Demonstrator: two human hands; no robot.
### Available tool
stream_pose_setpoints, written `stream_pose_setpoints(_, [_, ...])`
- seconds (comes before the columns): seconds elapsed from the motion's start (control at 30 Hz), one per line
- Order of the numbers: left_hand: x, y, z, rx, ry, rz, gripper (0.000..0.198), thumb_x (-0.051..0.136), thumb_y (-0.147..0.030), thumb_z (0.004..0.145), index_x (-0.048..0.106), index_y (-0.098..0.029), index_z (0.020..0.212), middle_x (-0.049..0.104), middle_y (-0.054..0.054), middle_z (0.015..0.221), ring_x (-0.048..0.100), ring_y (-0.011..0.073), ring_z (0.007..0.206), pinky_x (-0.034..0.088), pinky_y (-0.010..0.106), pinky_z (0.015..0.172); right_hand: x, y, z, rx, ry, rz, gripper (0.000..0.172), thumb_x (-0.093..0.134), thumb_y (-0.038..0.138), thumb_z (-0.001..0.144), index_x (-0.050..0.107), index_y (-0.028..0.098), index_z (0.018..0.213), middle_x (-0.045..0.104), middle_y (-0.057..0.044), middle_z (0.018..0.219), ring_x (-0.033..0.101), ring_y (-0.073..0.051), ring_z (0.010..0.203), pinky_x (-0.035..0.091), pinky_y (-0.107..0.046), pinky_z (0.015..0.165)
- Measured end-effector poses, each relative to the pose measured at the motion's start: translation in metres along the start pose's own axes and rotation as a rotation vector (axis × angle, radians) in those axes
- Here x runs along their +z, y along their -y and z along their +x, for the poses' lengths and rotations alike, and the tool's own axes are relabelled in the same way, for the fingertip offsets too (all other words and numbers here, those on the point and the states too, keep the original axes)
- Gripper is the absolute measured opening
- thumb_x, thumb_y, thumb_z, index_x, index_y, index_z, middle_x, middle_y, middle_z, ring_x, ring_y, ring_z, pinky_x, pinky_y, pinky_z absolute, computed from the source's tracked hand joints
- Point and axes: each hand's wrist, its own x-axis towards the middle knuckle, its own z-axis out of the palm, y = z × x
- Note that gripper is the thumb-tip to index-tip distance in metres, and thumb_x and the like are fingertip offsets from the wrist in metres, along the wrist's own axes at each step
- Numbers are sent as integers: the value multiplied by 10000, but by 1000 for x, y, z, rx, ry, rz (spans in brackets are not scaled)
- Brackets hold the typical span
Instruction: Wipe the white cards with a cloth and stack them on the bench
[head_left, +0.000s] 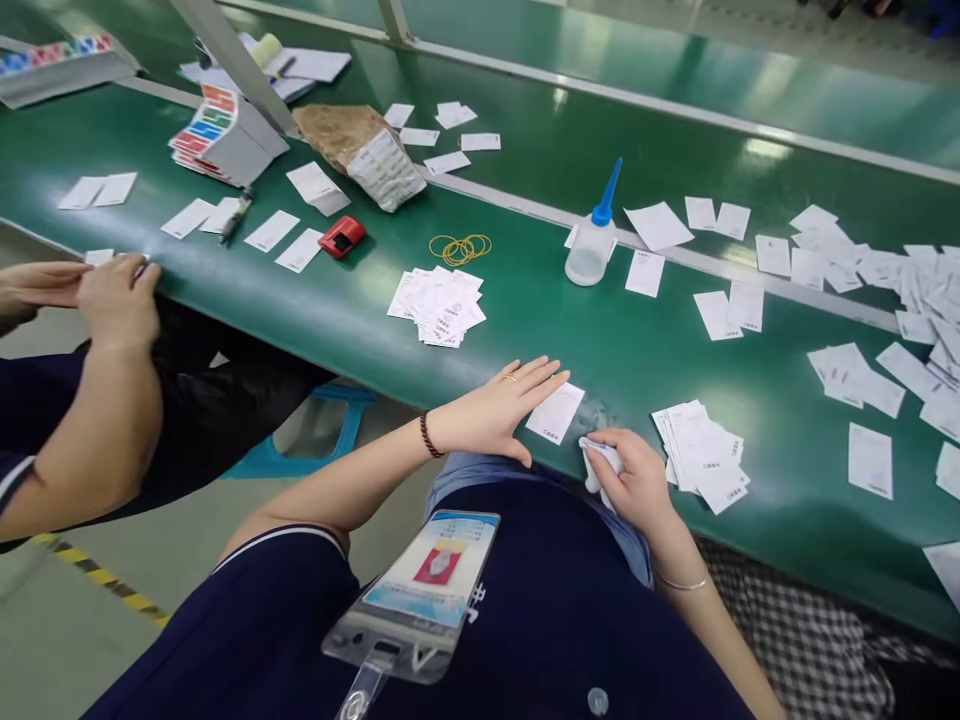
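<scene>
Tissue [600, 465] sits clamped in my right grip [630, 482] at the edge of the green worktop [787, 530]; my left grip [495, 410] lies open and flat, fingers spread, just beside a white label [555, 414].

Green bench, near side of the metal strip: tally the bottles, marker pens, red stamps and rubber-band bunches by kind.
Squeeze bottle with blue nozzle: 1
Marker pen: 1
Red stamp: 1
Rubber-band bunch: 1
Total: 4
</scene>
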Motion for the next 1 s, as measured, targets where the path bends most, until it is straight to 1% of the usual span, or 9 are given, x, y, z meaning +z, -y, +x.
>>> stream_pose_setpoints(0.1, [14, -1, 4, -4, 21, 24, 1306, 849, -489, 603, -14, -229, 1548, 154, 201, 1606, 49, 381, 1501, 50, 616, 1186, -1, 1, -1, -16, -12, 2, 140, 548, 293, 938, 642, 211, 1003, 721, -74, 934, 686, -207, 883, 564, -353, 794])
stream_pose_setpoints(0.17, [18, -1, 3, -14, 31, 21, 1317, 845, -510, 599, -22, -219, 1546, 187, 210, 1596, 56, 389, 1498, 34, 628, 1182, -1, 1, -1, -30, -17, 1, 132, 554, 284, 937, 639, 208, 1004, 721, -73, 931, 685, -204, 875, 563, -347, 786])
stream_pose_setpoints(0.47, [23, -9, -12, -75, -35, -84, 959, 796, -403, 702, 288, -243, 1500, 382, 137, 1533, 252, 340, 1469, 86, 595, 1212, 0, -2, -2, -26, -2, 0, 151, 545, 293, 938, 643, 208, 1017, 724, -78, 948, 681, -211, 897, 554, -362, 805])
stream_pose_setpoints(0.6, [18, -13, -15, -120, -106, -200, 663, 649, -486, 830, 467, -214, 1406, 497, 129, 1454, 411, 303, 1393, 231, 526, 1203, 0, -1, -3, -30, -13, -3, 150, 544, 296, 940, 644, 208, 1010, 724, -77, 945, 680, -211, 891, 552, -362, 803])
stream_pose_setpoints(0.7, [20, -16, -13, -276, -377, -449, 498, 412, -521, 952, 580, -193, 1287, 609, 124, 1333, 568, 265, 1245, 444, 465, 1081, 1, -1, -4, -30, -23, -6, 147, 545, 296, 940, 647, 210, 1002, 726, -77, 943, 681, -213, 892, 553, -359, 797])
stream_pose_setpoints(0.77, [24, -18, -8, -391, -600, -753, 551, 384, -578, 945, 570, -167, 1261, 642, 141, 1268, 661, 256, 1089, 575, 418, 895, 2, -1, -4, -38, -29, -6, 140, 551, 290, 938, 646, 211, 1005, 726, -74, 942, 682, -210, 887, 555, -355, 796])
stream_pose_setpoints(0.83, [28, -22, -1, -461, -722, -1095, 574, 421, -608, 924, 545, -139, 1231, 662, 157, 1202, 717, 239, 903, 613, 363, 717, 3, -1, -4, -53, -39, -4, 131, 561, 277, 934, 644, 208, 1009, 726, -71, 939, 684, -207, 880, 556, -352, 797])
stream_pose_setpoints(0.9, [32, -27, 7, -491, -712, -1366, 527, 437, -579, 932, 550, -122, 1170, 679, 160, 1144, 728, 220, 789, 606, 332, 659, 3, -1, -5, -66, -58, 2, 121, 568, 260, 929, 643, 208, 1008, 726, -68, 930, 684, -205, 873, 558, -349, 792])
stream_pose_setpoints(1.0, [38, -39, 15, -482, -617, -1590, 427, 435, -488, 964, 573, -117, 1125, 689, 150, 1115, 727, 210, 795, 596, 324, 709, 2, 0, -6, -72, -99, 32, 109, 574, 234, 922, 643, 211, 1003, 724, -66, 923, 683, -202, 860, 562, -347, 776])
